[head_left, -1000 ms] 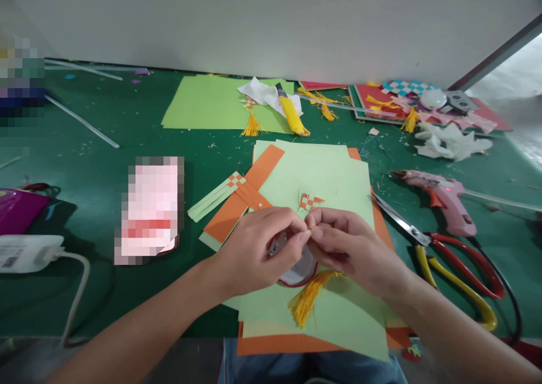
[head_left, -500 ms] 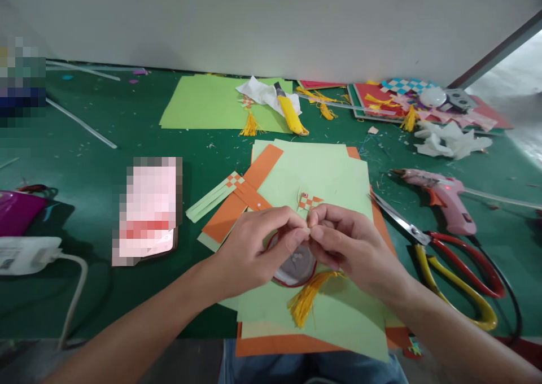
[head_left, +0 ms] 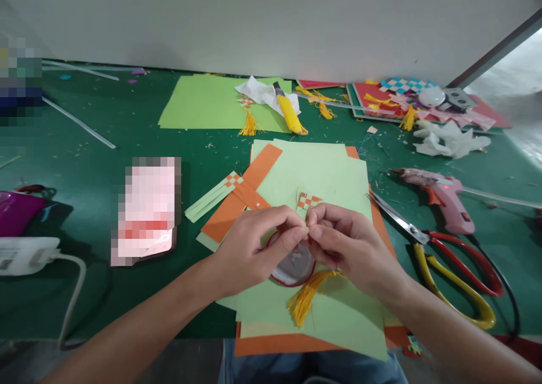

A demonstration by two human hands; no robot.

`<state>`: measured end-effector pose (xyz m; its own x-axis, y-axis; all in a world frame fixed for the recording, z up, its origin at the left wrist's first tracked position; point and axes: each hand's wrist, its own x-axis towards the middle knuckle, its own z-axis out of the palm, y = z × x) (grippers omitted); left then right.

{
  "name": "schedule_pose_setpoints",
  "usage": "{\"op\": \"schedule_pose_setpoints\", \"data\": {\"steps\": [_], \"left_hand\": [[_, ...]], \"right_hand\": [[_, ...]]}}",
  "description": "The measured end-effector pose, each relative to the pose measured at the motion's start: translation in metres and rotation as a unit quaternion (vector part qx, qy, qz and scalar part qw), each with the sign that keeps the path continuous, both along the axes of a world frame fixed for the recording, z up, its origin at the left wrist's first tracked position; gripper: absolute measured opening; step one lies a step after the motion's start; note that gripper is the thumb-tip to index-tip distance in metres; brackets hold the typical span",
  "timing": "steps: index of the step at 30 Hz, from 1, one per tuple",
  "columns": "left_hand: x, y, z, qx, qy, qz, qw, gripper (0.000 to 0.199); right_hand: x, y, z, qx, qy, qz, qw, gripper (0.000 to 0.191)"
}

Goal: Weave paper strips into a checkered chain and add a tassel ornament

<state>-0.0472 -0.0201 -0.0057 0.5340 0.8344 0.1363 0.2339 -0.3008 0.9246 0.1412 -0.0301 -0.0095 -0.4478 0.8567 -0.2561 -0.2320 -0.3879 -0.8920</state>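
Observation:
My left hand [head_left: 265,245] and my right hand [head_left: 349,237] meet fingertip to fingertip, each in a closed pinch. Whatever lies between the fingertips is too small to make out. Partly hidden below them sits a round, red-rimmed dish [head_left: 292,268] with a greyish inside. A yellow tassel [head_left: 305,299] lies just in front of it, its cord running under my right hand. Behind the fingers is a small orange-and-green woven paper piece [head_left: 309,201] with a thin loop. All rest on pale green paper sheets [head_left: 322,166].
Red-and-yellow-handled scissors [head_left: 423,238] and a pink glue gun [head_left: 444,195] lie to the right. A blurred phone [head_left: 148,209] is on the left. Woven paper strips [head_left: 215,195] lie beside my left hand. A yellow cutter [head_left: 290,113] and crumpled tissue [head_left: 451,139] are at the back.
Both hands keep the same pinch at nearly the same spot. The whole view has shifted very slightly; nothing on the table has visibly moved.

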Motion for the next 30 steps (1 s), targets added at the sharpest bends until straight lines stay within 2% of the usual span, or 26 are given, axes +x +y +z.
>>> {"op": "schedule_pose_setpoints", "data": {"steps": [11, 18, 24, 30], "left_hand": [[0.000, 0.001, 0.000, -0.037, -0.023, 0.001, 0.999, 0.021], [0.002, 0.000, 0.002, -0.129, -0.081, -0.010, 0.988, 0.020], [0.003, 0.002, 0.002, -0.204, -0.142, -0.030, 0.968, 0.019], [0.002, 0.003, 0.001, -0.227, -0.152, -0.039, 0.961, 0.017]], "right_hand": [[0.000, 0.000, 0.000, 0.012, -0.009, -0.005, 1.000, 0.014], [0.000, -0.005, -0.001, 0.055, -0.060, -0.039, 0.996, 0.014], [-0.004, -0.007, 0.007, 0.142, -0.151, -0.085, 0.975, 0.012], [-0.004, -0.010, 0.007, 0.184, -0.196, -0.083, 0.960, 0.010]]}}
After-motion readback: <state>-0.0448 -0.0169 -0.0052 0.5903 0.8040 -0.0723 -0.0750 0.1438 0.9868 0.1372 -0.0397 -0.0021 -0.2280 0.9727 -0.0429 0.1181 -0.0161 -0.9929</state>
